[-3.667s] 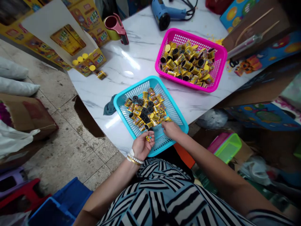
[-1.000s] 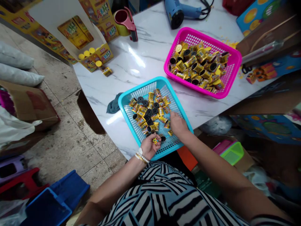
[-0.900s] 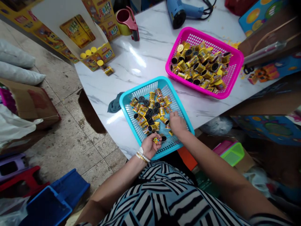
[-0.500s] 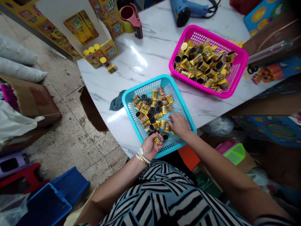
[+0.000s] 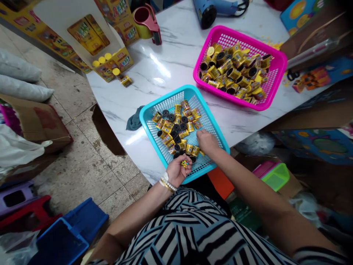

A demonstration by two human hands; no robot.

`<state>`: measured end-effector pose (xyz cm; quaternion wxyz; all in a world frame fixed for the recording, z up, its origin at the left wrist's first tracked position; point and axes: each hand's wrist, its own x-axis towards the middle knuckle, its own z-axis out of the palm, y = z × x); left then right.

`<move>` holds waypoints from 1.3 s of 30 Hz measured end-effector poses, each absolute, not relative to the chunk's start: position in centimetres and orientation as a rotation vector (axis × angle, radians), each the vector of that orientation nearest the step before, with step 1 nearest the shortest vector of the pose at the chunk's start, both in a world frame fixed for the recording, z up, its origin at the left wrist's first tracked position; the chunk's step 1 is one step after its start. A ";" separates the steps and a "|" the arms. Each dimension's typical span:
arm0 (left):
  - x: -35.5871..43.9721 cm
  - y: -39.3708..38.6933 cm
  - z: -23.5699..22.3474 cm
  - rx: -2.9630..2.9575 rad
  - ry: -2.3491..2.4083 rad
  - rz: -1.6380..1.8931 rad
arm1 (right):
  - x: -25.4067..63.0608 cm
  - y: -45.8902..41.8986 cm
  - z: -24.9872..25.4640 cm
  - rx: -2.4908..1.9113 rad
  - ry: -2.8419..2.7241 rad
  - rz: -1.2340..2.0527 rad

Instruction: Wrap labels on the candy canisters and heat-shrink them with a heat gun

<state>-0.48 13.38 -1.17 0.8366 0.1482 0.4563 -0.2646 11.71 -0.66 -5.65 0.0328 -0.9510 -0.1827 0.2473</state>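
Observation:
My left hand (image 5: 179,171) is cupped palm up over the near edge of the blue basket (image 5: 184,88), its fingers curled around small coloured balls (image 5: 184,163) in yellow, blue and other colours. Inside that basket lie many small yellow cups (image 5: 168,127), some showing black round ends (image 5: 175,127). My right hand (image 5: 208,142) is over the right side of the same basket, fingers bent and drawn together. What it holds, if anything, is hidden by the fingers. The closest cups (image 5: 195,151) lie just to its left.
A pink basket (image 5: 275,95) heaped with similar cups stands behind on the marble-patterned table (image 5: 171,62). An open display box (image 5: 121,62), a tape dispenser (image 5: 154,29), a blue heat gun (image 5: 208,14) and a dark cloth (image 5: 134,119) are also there.
The whole view has shifted slightly. My right hand has moved a little up and away from the near cups, and its fingers have drawn in. My left hand stays cupped around the balls.

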 end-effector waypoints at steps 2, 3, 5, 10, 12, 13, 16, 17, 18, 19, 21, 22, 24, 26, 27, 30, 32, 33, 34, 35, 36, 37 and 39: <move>-0.6 13.5 -0.9 0.317 0.967 -0.559 | 12.1 -0.5 -5.4 -2.915 -0.582 0.776; -0.7 13.6 -0.6 0.319 0.969 -0.555 | 12.3 -0.4 -5.1 -2.903 -0.590 0.778; -1.1 13.9 0.0 0.327 0.978 -0.544 | 12.2 -0.3 -3.8 -2.854 -0.620 0.765; -1.9 14.2 0.8 0.342 1.049 -0.455 | 8.7 0.2 1.5 -2.558 -0.814 0.686; -2.0 14.1 0.8 0.329 1.055 -0.422 | 7.1 0.5 2.9 -2.301 -0.949 0.671; -2.0 14.1 0.7 0.321 1.053 -0.422 | 6.6 0.5 3.2 -2.206 -0.985 0.674; -2.0 14.1 0.6 0.306 1.036 -0.495 | 6.8 0.4 2.0 -2.309 -0.973 0.735; -2.0 14.2 0.6 0.304 1.030 -0.523 | 7.3 0.3 1.2 -2.405 -0.953 0.761; -2.1 14.3 0.6 0.304 1.024 -0.546 | 7.7 0.2 0.3 -2.486 -0.948 0.788; -2.2 14.4 0.7 0.306 1.021 -0.562 | 8.2 0.1 -0.5 -2.539 -0.958 0.819; -2.3 14.5 0.8 0.314 1.018 -0.575 | 8.9 -0.2 -1.7 -2.587 -0.977 0.871; -2.4 14.6 0.9 0.318 1.016 -0.576 | 9.1 -0.4 -2.0 -2.616 -0.974 0.884; -2.3 14.6 0.9 0.320 1.004 -0.575 | 9.5 -0.9 -2.1 -2.691 -0.931 0.877; -2.3 14.6 0.9 0.319 0.991 -0.572 | 9.9 -1.5 -1.8 -2.750 -0.865 0.839; -2.2 14.6 0.8 0.320 0.988 -0.569 | 10.1 -1.7 -1.6 -2.766 -0.834 0.818; -2.2 14.4 0.7 0.327 0.992 -0.559 | 10.6 -1.7 -1.1 -2.750 -0.769 0.782; -2.3 14.3 0.6 0.329 0.992 -0.559 | 10.3 -1.3 -0.8 -2.693 -0.756 0.775; -2.4 14.2 0.6 0.329 0.990 -0.562 | 9.8 -1.1 -0.6 -2.665 -0.769 0.772; -2.5 14.0 0.6 0.336 0.984 -0.560 | 9.2 -1.0 -0.4 -2.622 -0.760 0.753; -2.5 13.9 0.7 0.360 0.977 -0.544 | 8.3 -0.9 0.0 -2.544 -0.697 0.716; -2.6 13.6 0.8 0.406 0.968 -0.512 | 7.2 -0.9 0.5 -2.410 -0.553 0.675; -2.6 13.3 1.1 0.477 0.955 -0.460 | 6.0 -0.8 1.0 -2.231 -0.360 0.633; -2.5 12.5 1.9 0.686 0.880 -0.318 | 3.5 -0.6 2.1 -1.830 0.028 0.551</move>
